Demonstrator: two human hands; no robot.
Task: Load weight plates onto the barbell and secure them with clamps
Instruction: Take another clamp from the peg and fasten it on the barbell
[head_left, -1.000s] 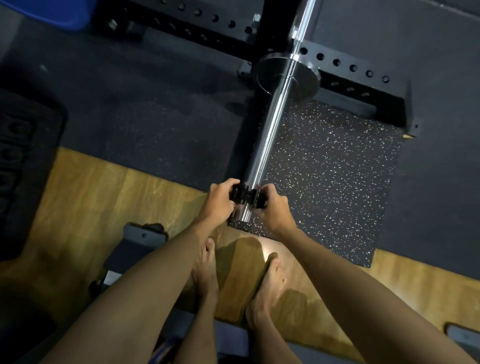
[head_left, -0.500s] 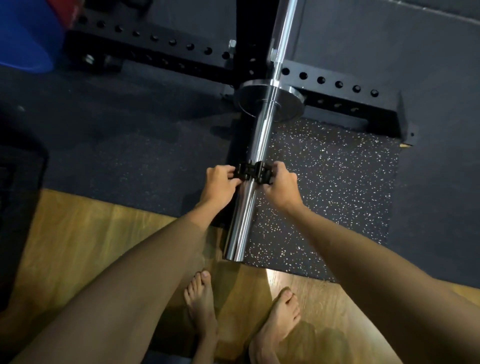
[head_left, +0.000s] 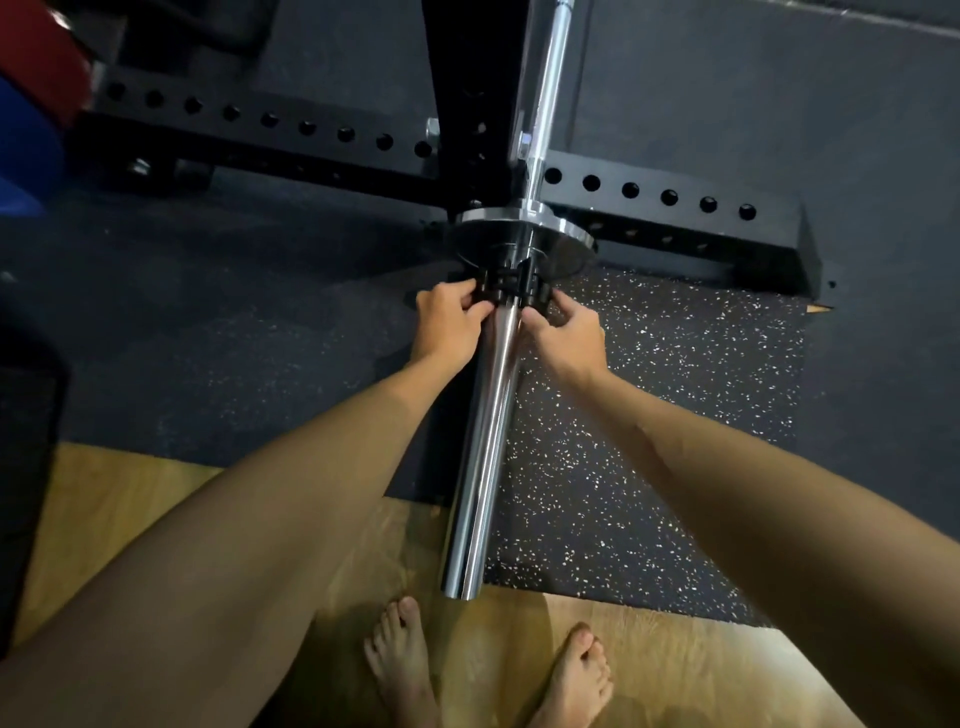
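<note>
A chrome barbell sleeve (head_left: 480, 457) runs from near my feet up toward the black rack. One small dark weight plate (head_left: 566, 244) sits on it against the collar. A black clamp (head_left: 511, 288) is around the sleeve, close to the plate's near face. My left hand (head_left: 449, 322) grips the clamp's left side. My right hand (head_left: 569, 330) grips its right side, thumb by the bar. Whether the clamp touches the plate cannot be told.
The black rack base (head_left: 675, 208) with its row of holes crosses behind the plate, and an upright (head_left: 467, 104) stands left of the bar. A speckled rubber mat (head_left: 649, 415) lies under the sleeve. My bare feet (head_left: 405, 670) stand on wood floor. Red and blue objects (head_left: 31, 104) sit far left.
Both hands have slid the clamp along the sleeve from its near end up to the weight plate. The view has moved forward with them.
</note>
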